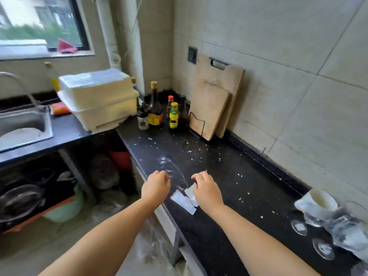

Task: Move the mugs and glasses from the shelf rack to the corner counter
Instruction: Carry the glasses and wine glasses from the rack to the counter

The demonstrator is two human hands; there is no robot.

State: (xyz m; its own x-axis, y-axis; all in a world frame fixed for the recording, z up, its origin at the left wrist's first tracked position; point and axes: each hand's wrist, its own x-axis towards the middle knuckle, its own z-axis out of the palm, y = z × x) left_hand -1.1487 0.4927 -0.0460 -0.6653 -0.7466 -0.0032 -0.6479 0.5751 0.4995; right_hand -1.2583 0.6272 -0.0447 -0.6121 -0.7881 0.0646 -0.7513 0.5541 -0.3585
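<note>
— What are your hands doing?

— My left hand (156, 185) and right hand (207, 189) hover side by side over the front edge of the black surface (229, 176), fingers loosely curled, neither holding anything. The right one is just above some white paper strips (184, 202).

— And the mugs and glasses?

— A white mug (317, 203) lies tilted at the far right of the surface, well apart from my right hand, against a cluster of clear glasses (346, 232). Two glass bases (298, 227) face me.

— The corner?

— Bottles (155, 108) and cutting boards (213, 104) stand there, beyond my hands.
</note>
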